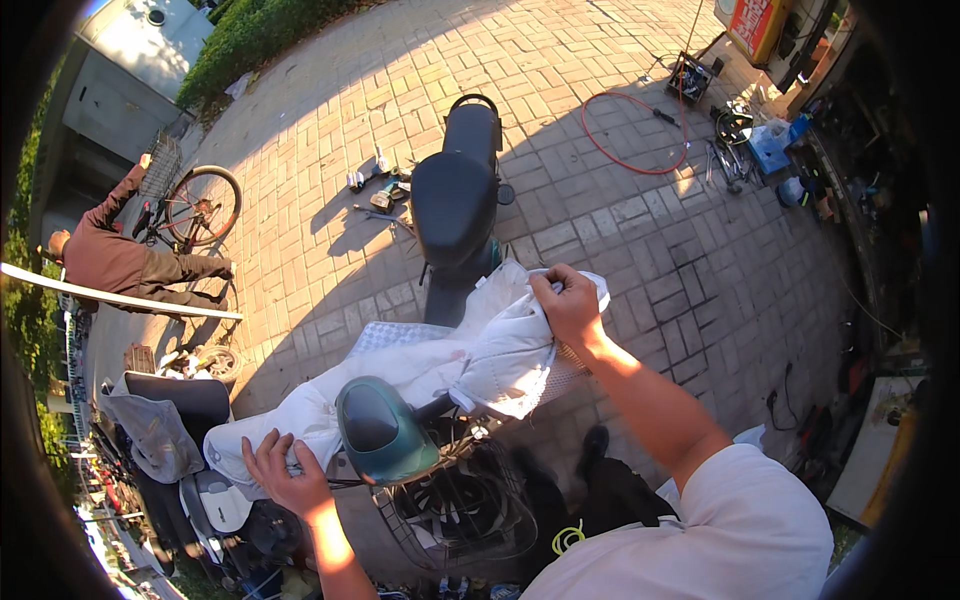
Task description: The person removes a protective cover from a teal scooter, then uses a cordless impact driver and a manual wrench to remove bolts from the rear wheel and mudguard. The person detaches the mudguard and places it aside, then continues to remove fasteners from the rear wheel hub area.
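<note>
A white quilted cover (390, 375) drapes across the handlebar end of a scooter (455, 215), close in front of the person wearing the camera. Its left end reaches a row of parked vehicles (215, 500), so that side is tight; its right end overhangs brick paving (650, 290), which stretches ahead and to the right. A red hose (645, 172) lies looped farther off on the right, and tools (385, 195) lie on the paving left of the seat. The right hand (570, 305) has its grip closed, thumb and fingers pinching the bunched far edge at the cover's right end. The left hand (288, 475) has a loose grip, fingers spread and slightly bent, touching the cover's left end. Between the hands, the teal headlamp housing (388, 432) stands against the cover's near edge.
</note>
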Motion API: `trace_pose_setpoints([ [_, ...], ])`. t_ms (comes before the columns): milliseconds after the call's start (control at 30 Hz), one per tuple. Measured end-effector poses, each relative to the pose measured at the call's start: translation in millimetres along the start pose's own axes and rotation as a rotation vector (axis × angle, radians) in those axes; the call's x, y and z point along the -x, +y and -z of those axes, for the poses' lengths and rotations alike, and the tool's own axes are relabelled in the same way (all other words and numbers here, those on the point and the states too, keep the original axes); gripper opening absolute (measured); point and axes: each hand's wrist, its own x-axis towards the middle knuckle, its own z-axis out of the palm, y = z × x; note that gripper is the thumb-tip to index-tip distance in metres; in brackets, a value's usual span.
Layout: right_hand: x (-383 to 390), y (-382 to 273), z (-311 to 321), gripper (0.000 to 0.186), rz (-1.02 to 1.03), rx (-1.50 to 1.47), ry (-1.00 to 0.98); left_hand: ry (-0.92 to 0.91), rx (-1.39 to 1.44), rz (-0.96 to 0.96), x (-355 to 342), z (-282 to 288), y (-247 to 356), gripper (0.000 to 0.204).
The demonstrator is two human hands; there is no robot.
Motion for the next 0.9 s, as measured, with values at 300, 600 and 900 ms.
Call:
trace_pose_setpoints([
  [300,-12.5,-4.3,12.0,0.029,-0.097,0.063,0.236,0.05,0.289,-0.204,-113.1,-72.1,5.1,0.009],
  [600,-104.1,-26.2,4.7,0.029,-0.023,0.193,0.285,0.074,0.392,-0.304,-241.7,-166.8,52.1,0.012],
  [900,-311.1,-10.2,-31.0,0.027,0.025,0.168,0.234,0.035,0.288,-0.202,-365.5,-254.2,124.7,0.017],
])
